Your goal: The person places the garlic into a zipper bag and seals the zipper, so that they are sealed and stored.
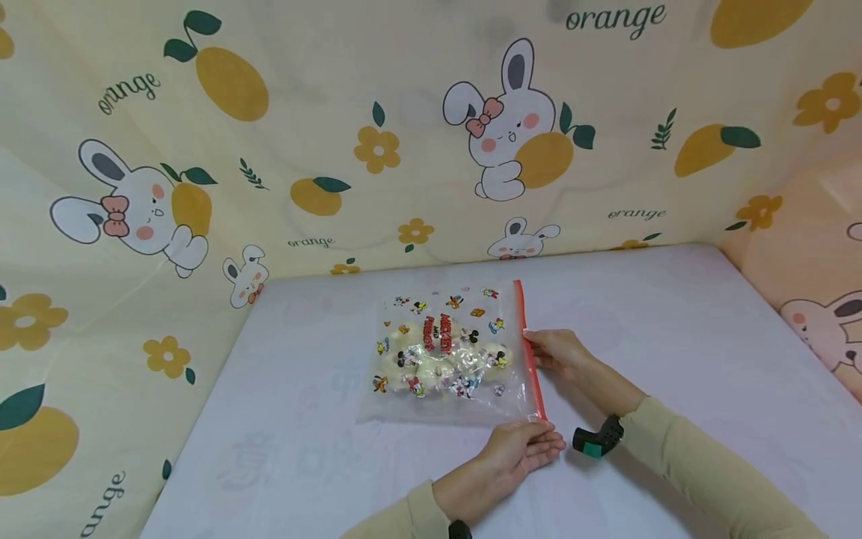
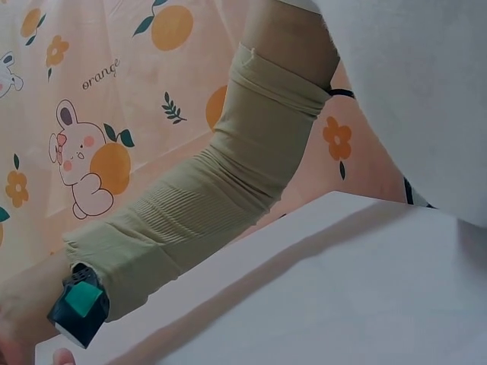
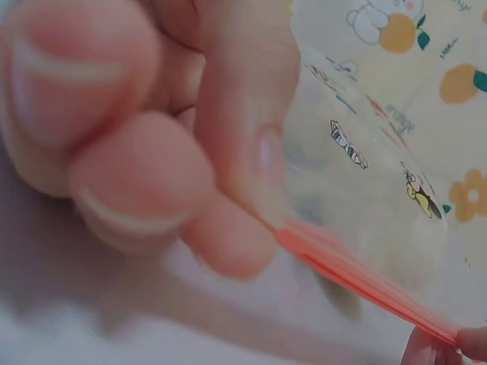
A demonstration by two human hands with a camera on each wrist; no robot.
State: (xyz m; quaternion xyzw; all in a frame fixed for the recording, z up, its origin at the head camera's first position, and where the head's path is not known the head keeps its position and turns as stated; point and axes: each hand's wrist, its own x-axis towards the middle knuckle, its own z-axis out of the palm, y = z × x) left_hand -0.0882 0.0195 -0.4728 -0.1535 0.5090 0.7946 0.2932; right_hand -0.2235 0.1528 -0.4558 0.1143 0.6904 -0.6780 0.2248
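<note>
A clear zip bag [image 1: 441, 408] with printed cartoon figures and a red zip edge [image 1: 528, 359] lies on the table, pale rounded pieces [image 1: 431, 367] showing inside it. My right hand [image 1: 557, 350] pinches the red edge along its right side. At the bag's near right corner, my left hand [image 1: 508, 455] pinches the end of that edge. The right wrist view shows my right thumb and finger on the red zip strip [image 3: 358, 281], with part of my left hand [image 3: 441, 348] at its far end. In the left wrist view, the bag is out of sight.
A white-covered table [image 1: 289, 449] lies under the bag. Behind and beside it hangs a cloth [image 1: 417, 112] printed with rabbits and oranges. A black device with a green patch [image 1: 595, 438] is on my right wrist.
</note>
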